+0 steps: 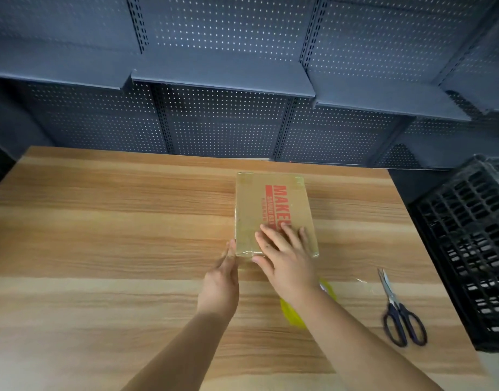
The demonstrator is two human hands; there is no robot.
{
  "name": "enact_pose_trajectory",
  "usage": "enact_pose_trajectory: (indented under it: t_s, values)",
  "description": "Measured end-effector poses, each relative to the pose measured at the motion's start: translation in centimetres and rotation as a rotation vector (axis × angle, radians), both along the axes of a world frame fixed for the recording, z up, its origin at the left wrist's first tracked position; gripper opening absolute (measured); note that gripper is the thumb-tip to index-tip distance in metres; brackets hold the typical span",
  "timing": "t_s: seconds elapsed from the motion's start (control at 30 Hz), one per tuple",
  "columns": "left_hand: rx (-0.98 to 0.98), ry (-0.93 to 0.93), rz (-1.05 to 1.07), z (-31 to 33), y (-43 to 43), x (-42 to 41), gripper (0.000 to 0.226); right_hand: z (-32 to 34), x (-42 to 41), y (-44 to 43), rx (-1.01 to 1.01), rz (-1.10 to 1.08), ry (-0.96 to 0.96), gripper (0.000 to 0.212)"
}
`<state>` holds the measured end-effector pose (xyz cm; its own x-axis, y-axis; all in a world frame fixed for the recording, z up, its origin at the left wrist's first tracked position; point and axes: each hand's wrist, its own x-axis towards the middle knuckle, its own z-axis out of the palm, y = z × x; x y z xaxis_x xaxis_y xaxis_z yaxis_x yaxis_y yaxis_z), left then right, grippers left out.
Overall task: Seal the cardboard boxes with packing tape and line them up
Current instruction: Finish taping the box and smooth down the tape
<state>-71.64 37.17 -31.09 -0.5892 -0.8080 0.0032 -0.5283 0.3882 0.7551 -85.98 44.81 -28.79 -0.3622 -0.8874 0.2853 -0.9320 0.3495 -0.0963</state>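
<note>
A flat cardboard box (271, 204) with red print lies on the wooden table (101, 235), right of centre, with glossy clear tape over its top and edges. My right hand (285, 258) lies flat on the box's near end, fingers spread. My left hand (223, 280) presses its fingertips against the box's near left side, where tape wraps over the corner. A yellow tape roll (292, 314) sits on the table under my right forearm, mostly hidden.
Scissors (398, 311) with dark handles lie to the right, with a scrap of clear tape (365, 282) beside them. A black plastic crate (474, 244) stands at the table's right edge. Dark pegboard shelving (223, 83) runs behind the table.
</note>
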Motion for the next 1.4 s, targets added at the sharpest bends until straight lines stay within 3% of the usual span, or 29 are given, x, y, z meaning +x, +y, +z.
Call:
enact_pose_trajectory:
  t_s: [0.2,0.3,0.37,0.43,0.53,0.63,0.73,0.93,1.03,1.13,1.27,1.4]
  values:
    - [-0.030,-0.014,-0.110,-0.1,-1.5,0.6,0.040,0.3,-0.2,-0.3,0.099,0.038,-0.003,0.056]
    - [-0.165,0.048,-0.096,1.0,-2.2,1.1,0.035,0.6,0.4,-0.7,0.047,0.065,-0.080,0.055]
    - [-0.313,0.136,-0.075,2.6,-3.0,1.1,0.037,1.4,1.1,-1.4,-0.162,0.041,-0.222,0.049]
    - [-0.408,0.182,-0.055,5.5,-4.2,0.7,0.039,2.3,2.0,-1.9,-0.320,-0.028,-0.534,0.045]
    - [-0.584,0.120,-0.138,8.4,-6.1,0.3,0.035,2.7,3.6,-1.9,-0.374,-0.158,-0.946,0.044]
    - [-0.704,-0.036,-0.281,6.8,-6.8,0.9,0.037,1.2,4.5,-1.1,-0.327,-0.230,-1.058,0.029]
    - [-0.749,-0.156,-0.344,4.9,-6.7,1.6,0.042,0.9,4.3,-0.7,-0.326,-0.260,-1.106,0.032]
    - [-0.703,-0.157,-0.353,4.8,-7.0,1.3,0.042,1.1,4.4,-1.1,-0.403,-0.290,-0.827,0.008]
    - [-0.682,-0.189,-0.347,4.9,-6.9,1.3,0.043,0.6,4.8,-1.3,-0.468,-0.325,-0.703,0.018]
    - [-0.682,-0.206,-0.368,5.0,-7.3,1.4,0.044,1.0,3.6,-1.1,-0.387,-0.273,-0.627,0.008]
    - [-0.705,-0.230,-0.397,5.1,-7.4,1.5,0.044,1.9,2.2,-1.1,-0.340,-0.235,-0.586,0.036]
    - [-0.692,-0.249,-0.380,5.0,-7.1,1.6,0.044,1.5,3.8,-1.7,-0.287,-0.178,-0.131,0.050]
